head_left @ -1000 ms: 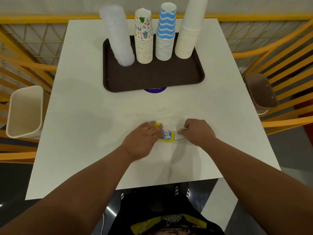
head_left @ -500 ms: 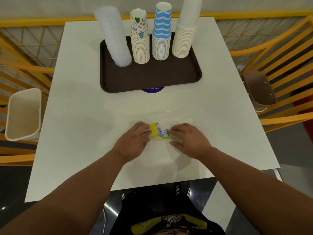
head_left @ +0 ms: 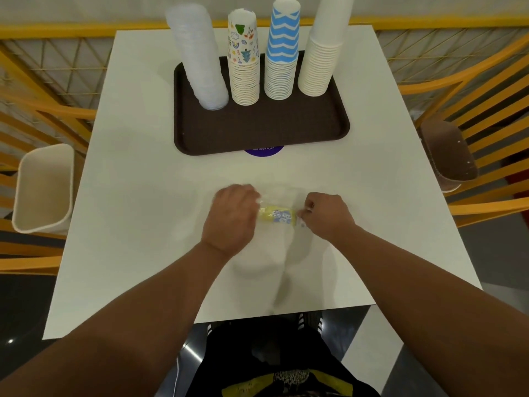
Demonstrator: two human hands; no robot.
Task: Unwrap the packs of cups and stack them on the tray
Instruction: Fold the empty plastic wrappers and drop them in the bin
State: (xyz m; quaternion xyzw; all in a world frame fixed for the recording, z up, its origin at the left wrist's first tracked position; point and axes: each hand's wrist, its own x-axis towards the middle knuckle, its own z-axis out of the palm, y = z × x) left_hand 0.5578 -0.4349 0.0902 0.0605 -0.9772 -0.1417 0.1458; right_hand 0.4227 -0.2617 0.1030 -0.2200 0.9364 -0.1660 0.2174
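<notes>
On the white table, both hands hold a small roll of clear plastic wrapper with a yellow and blue label. The left hand curls its fingers round one end; the right hand pinches the other end, and the roll lies between them. Farther off, beyond the grip, a dark brown tray carries four upright stacks side by side: clear cups, doodle-print cups, blue zigzag cups and plain white cups. A purple sticker peeks from under the tray's near edge.
</notes>
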